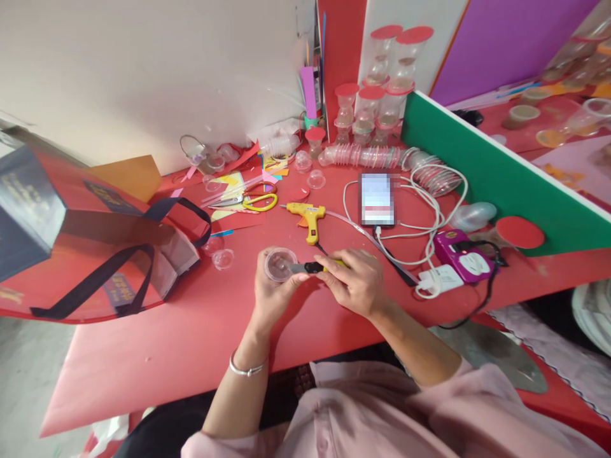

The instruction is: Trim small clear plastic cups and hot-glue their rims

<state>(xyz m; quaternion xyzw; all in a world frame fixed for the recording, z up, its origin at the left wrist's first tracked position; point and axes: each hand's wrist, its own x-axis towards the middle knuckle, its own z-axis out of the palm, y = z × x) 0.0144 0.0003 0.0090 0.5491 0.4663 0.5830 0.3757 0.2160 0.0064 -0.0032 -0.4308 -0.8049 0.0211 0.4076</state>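
Note:
My left hand [270, 289] is closed round a small clear plastic cup [280, 264], held over the red table [191, 343] with its open side towards me. My right hand [353, 280] grips a utility knife [312, 267] with a yellow and black handle. The knife's blade tip touches the rim of the cup. Both hands meet near the middle of the table, just in front of a yellow glue gun [309, 218].
A red and navy gift bag [86, 248] lies on its side at the left. Scissors [248, 199], paper scraps and clear cups lie behind. A phone [377, 199], white cables, a purple device [463, 254] and a green board [501, 178] are at the right. Red-lidded plastic hourglass shapes [377, 102] stand at the back.

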